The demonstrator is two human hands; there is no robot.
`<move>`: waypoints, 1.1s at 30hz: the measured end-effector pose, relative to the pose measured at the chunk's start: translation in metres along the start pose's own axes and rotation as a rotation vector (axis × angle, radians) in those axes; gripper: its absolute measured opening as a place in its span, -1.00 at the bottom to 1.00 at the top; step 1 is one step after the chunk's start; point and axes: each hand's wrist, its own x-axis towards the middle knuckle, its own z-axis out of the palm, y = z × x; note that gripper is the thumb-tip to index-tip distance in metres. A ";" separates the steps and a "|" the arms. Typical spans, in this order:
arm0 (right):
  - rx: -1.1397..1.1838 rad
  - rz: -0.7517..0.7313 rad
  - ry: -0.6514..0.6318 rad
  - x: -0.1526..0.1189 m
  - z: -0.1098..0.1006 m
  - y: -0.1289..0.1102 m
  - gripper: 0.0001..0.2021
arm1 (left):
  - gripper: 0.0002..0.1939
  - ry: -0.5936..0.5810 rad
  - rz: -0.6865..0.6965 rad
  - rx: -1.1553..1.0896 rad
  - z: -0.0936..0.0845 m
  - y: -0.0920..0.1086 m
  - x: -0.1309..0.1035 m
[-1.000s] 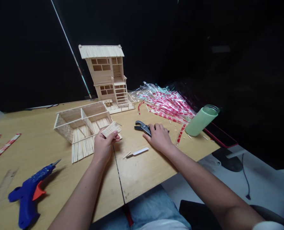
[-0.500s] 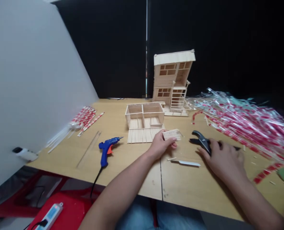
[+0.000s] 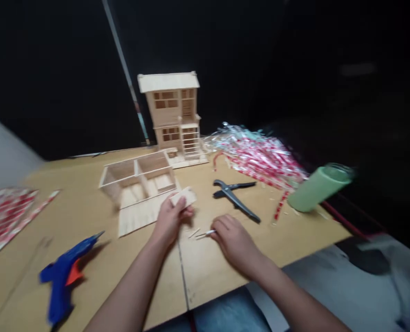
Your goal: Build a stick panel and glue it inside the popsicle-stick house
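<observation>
My left hand (image 3: 172, 216) grips a small flat panel of pale wooden sticks (image 3: 184, 197), just in front of an open-topped wooden stick box (image 3: 111, 177) with compartments. My right hand (image 3: 233, 242) is closed around a slim white-handled craft knife (image 3: 210, 233), its tip pointing left and low over the table. Beside that tip lies a short loose stick (image 3: 194, 233). Black-and-grey cutting pliers (image 3: 237, 203) rest on the table beyond my right hand, touched by neither hand.
A two-storey stick house (image 3: 166, 115) stands at the back. Red-and-clear plastic wrappers (image 3: 256, 154) are heaped right of it, near a tilted-looking green cylinder (image 3: 319, 189). A blue glue gun (image 3: 65, 276) lies front left, and patterned red-and-white packets (image 3: 8, 212) lie at far left.
My right hand has left the pliers, which now lie alone, and has taken hold of the craft knife. My left hand still holds the panel. The view has swung right, bringing the green cylinder into sight.
</observation>
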 end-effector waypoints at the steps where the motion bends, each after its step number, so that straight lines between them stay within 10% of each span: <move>1: 0.014 0.020 0.014 0.001 0.000 0.002 -0.88 | -0.50 0.007 0.000 0.009 0.000 0.001 0.002; 9: 0.285 0.123 0.147 -0.004 -0.005 0.007 -0.87 | -0.58 -0.008 -0.074 0.147 -0.002 0.000 0.006; 14: 0.336 0.302 0.263 0.011 -0.048 0.041 -0.91 | -0.60 0.022 -0.063 0.299 0.005 -0.001 0.003; 22: -0.150 0.899 -0.172 0.090 -0.118 0.167 -0.74 | -0.61 -0.016 -0.148 0.296 0.004 0.005 0.006; 33: -0.175 1.072 -0.021 0.200 -0.139 0.232 -0.53 | -0.59 -0.014 -0.158 0.317 -0.009 0.002 0.013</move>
